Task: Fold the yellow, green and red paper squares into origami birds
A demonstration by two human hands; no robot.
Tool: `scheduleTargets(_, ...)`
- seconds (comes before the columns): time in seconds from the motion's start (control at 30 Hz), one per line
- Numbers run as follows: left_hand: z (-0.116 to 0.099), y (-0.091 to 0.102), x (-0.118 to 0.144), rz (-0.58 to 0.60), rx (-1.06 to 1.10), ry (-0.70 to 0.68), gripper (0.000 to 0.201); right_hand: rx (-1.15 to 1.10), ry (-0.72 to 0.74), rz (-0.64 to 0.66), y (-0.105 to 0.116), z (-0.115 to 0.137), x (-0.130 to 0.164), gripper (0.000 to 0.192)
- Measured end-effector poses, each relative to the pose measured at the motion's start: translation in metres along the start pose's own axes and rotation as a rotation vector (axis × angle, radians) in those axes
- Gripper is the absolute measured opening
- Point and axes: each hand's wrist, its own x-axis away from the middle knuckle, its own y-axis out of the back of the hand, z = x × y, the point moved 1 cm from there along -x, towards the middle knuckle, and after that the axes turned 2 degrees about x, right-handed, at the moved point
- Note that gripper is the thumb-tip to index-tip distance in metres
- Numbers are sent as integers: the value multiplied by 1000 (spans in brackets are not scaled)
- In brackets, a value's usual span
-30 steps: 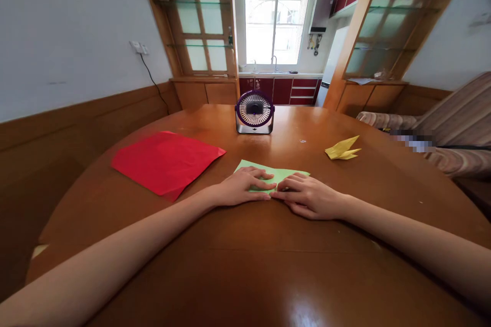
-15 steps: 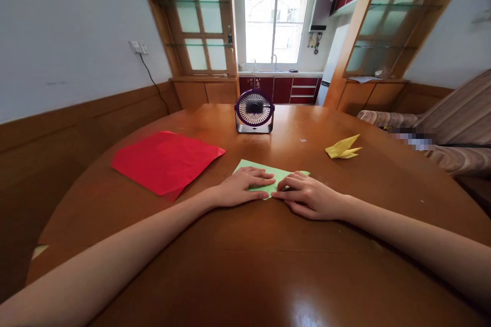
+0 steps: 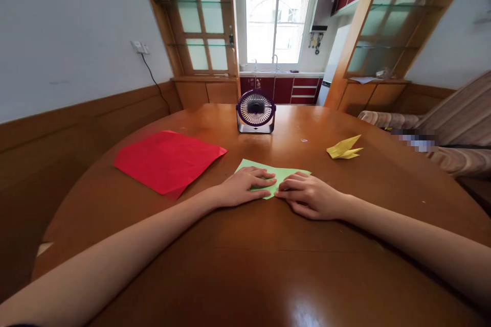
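A folded light-green paper [image 3: 282,172] lies flat on the round wooden table [image 3: 245,255] in front of me. My left hand [image 3: 245,186] rests palm down on its left part, fingers spread and pressing it to the table. My right hand [image 3: 309,195] lies on its right part, fingertips curled down onto the near edge of the paper. The fingertips of both hands almost meet at the paper's near point. Much of the green paper is hidden under the two hands.
A red paper sheet [image 3: 169,161] lies flat to the left. A small purple desk fan [image 3: 255,111] stands at the table's far middle. A folded yellow paper figure [image 3: 344,147] sits to the right. A striped sofa [image 3: 448,133] is beyond the table's right edge.
Both hands stay pressed on the green paper with only slight finger shifts along its near edge. The view has drifted a little.
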Motion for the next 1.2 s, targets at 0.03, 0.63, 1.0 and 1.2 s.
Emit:
scheduleTargets(0.03,-1,1,1,9,-4,-2,41,7,0,-9,0,0,0,34)
scheduleTargets(0.63,-1,2,4,24,-5,12,39,125,-80,-114,4,-4,6,21)
scheduleTargets(1.0,3,0,4,23,8,32,47,196,-192,-128,17,-26,32,20)
scheduleTargets(1.2,1,1,4,26,-6,35,44,210,-208,-125,21,-30,38,21)
